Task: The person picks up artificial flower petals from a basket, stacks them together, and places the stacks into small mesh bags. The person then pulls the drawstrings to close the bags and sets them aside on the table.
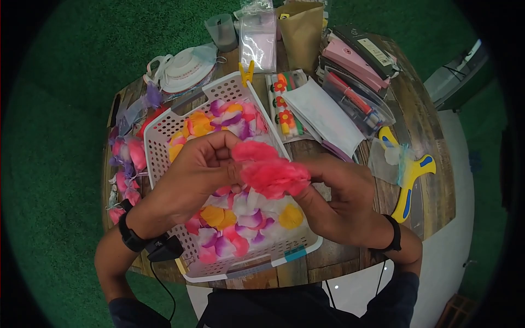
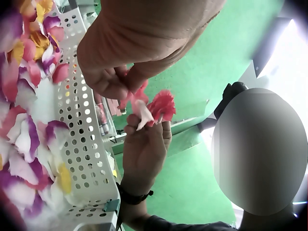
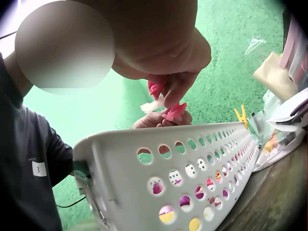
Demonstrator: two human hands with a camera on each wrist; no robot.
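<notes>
Over the basket, my left hand [image 1: 199,172] pinches pink-red fabric petals [image 1: 254,150] between thumb and fingers. My right hand [image 1: 342,199] pinches a ruffled bunch of the same pink-red petals [image 2: 162,107] from the other side, and the two lots overlap in the head view. A whitish petal [image 2: 143,114] hangs between the hands in the left wrist view. Below them the white perforated basket [image 3: 125,144] holds many loose petals, some purple and white [image 1: 251,220], some yellow [image 1: 219,217], some pink.
A yellow clip [image 1: 247,72] grips the basket's far rim. Pink and purple pouches [image 1: 131,156] lie left, near ribbon rolls [image 1: 183,68]. To the right are a white packet [image 1: 325,115], a clear pen box [image 1: 358,101], stacked boxes [image 1: 355,57] and a yellow-blue tool [image 1: 410,186].
</notes>
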